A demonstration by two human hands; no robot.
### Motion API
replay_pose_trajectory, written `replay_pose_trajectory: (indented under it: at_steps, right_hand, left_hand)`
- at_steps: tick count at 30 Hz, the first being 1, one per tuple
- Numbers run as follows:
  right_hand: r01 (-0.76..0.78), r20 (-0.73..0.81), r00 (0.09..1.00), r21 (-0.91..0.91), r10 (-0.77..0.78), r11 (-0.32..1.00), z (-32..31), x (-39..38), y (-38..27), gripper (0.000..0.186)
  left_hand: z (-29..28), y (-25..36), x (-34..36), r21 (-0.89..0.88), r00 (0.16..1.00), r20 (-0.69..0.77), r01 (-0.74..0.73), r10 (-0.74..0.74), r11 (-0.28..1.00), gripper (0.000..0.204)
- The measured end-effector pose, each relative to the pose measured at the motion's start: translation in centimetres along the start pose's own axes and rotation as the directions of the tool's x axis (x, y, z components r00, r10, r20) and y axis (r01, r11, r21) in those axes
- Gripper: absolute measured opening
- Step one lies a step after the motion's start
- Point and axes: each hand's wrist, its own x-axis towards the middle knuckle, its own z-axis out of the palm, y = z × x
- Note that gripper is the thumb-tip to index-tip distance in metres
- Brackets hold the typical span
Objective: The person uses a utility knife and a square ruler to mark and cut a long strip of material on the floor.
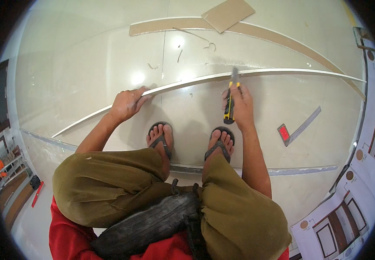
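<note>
Your olive-green fabric-covered knees [105, 186] sit nearest. Long thin white strip [204, 79] lies beyond, long axis from near left to far right. Left hand [127, 104] pinches its left portion; right hand [243, 104] grips yellow-and-black utility knife [228, 108], blade overlapping strip, contact unclear.

Floor [88, 60]: pretty bright and pale, with a few blown-out reflections around upper center, so probably lights overhead
Shadows: soft and faint, mostly around the right hand [242, 104] and feet [157, 130], mid-frame
Knife blade [234, 73]: kinda smeared, looks like motion blur
Printed sheets [317, 225]: lower right, warped by the fisheye and a bit mushy
Frame corners: straight-up black, edges fading into it
</note>
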Motion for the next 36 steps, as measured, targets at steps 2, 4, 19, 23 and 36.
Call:
replay_pose_trajectory:
  at_steps: [2,4,19,23,36]
  right_hand:
    - [-0.011,0.064,0.998,-0.109,0.018,0.994,-0.2,-0.3,0.7,0.026]
    - [0.046,0.043,0.998,-0.172,-0.039,0.984,0.5,-0.6,1.3,0.028]
    - [0.09,0.028,0.996,-0.186,-0.086,0.978,0.1,1.0,0.7,0.033]
    - [0.109,0.029,0.994,-0.178,-0.106,0.978,0.5,0.9,1.1,0.033]
    - [0.054,0.049,0.998,-0.147,-0.047,0.988,0.7,0.1,1.5,0.032]
  left_hand:
    - [-0.2,0.1,0.3,0.001,1.0,0.019,0.009,-0.009,1.0,0.03]
    - [-0.2,-0.2,0.1,-0.012,1.0,0.02,0.002,-0.002,1.0,0.029]
    - [-0.6,0.2,0.7,-0.006,0.996,0.077,0.055,-0.054,0.998,0.031]
    - [0.5,-0.7,0.5,0.01,1.0,0.014,-0.023,0.023,1.0,0.038]
    - [0.1,-0.7,0.8,0.033,0.996,0.084,0.027,-0.03,0.999,0.038]
